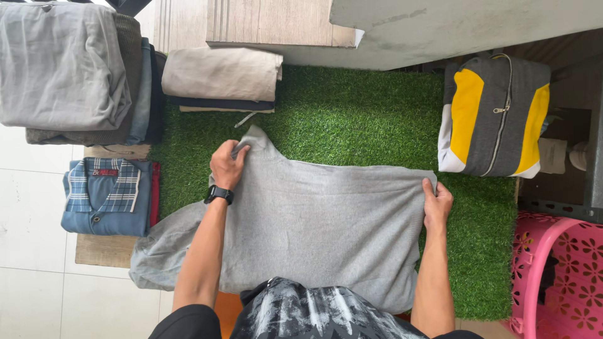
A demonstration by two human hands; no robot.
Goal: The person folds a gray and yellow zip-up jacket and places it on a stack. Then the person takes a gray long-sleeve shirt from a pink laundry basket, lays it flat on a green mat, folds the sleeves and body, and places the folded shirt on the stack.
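A grey knit sweater (314, 220) lies spread across a green artificial-grass mat (358, 119), with one sleeve trailing off toward the lower left. My left hand (227, 164), with a black watch on its wrist, pinches the sweater near its collar at the upper left. My right hand (437, 204) grips the sweater's right edge near the hem corner. Both forearms reach out over the garment from below.
Folded clothes are stacked at the upper left (63, 69), a beige and dark pile (221, 78) behind the mat, and a blue plaid-collar shirt (108, 194) at the left. A grey-and-yellow zipped bag (493, 113) sits at the right; a pink basket (556, 276) is at the lower right.
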